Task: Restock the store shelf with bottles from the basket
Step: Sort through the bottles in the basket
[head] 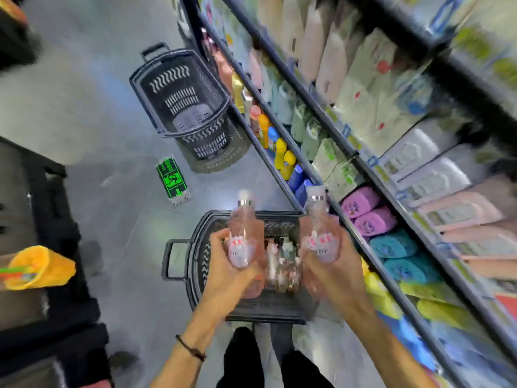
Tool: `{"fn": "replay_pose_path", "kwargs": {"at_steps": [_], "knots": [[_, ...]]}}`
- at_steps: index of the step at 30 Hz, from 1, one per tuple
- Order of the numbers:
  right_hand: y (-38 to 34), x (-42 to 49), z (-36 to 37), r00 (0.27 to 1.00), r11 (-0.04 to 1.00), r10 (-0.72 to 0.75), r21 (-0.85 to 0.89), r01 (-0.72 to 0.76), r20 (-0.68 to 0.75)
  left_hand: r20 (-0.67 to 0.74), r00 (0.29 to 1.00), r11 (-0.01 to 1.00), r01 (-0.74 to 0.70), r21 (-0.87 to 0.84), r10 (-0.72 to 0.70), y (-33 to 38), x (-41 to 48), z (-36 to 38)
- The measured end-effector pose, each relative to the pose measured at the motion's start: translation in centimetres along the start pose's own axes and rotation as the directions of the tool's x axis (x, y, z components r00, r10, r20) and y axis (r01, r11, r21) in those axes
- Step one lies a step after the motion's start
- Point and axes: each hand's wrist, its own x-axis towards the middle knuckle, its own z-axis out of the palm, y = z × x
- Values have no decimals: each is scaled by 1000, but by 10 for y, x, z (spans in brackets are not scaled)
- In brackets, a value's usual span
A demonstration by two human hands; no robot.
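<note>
Head view — left hand (227, 271) curled round left bottle (245, 219), right hand (334, 271) curled round right bottle (317, 212), both above basket (199, 259)

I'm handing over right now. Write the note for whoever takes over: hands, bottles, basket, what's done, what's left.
Left hand: grips the left bottle, upright over the basket.
Right hand: grips the right bottle, also upright, nearer the shelf.
Basket: on the floor at the person's feet, with more bottles inside.
Done: two bottles lifted out. How many are already shelved cannot be told.
Left: shelve both held bottles, then the rest in the basket.
</note>
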Motion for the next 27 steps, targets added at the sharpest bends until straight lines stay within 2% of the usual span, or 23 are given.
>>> {"fn": "replay_pose_path", "kwargs": {"at_steps": [5, 9, 13, 15, 20, 25, 27], "knots": [[-82, -48, -43, 983, 986, -142, 107, 130, 115, -83, 989, 990, -130, -44, 126, 93, -57, 3], [-130, -93, -72, 967, 960, -236, 176, 217, 94, -59, 976, 971, -213, -106, 208, 158, -99, 8], [-163, -137, -99, 943, 911, -333, 259, 320, 6, -17, 950, 945, -312, -102, 312, 205, -133, 10], [-173, -161, -111, 924, 881, -376, 281, 380, -72, 29, 926, 923, -372, -97, 376, 225, -148, 16], [-185, -225, -144, 831, 833, -435, 197, 518, -348, 195, 849, 871, -484, -80, 490, 256, -174, 41], [-187, -305, -190, 657, 820, -441, 23, 572, -612, 400, 730, 827, -539, -162, 554, 282, -218, 86], [-183, -343, -212, 576, 817, -434, -33, 576, -692, 473, 650, 794, -567, -218, 594, 295, -248, 109]]}}
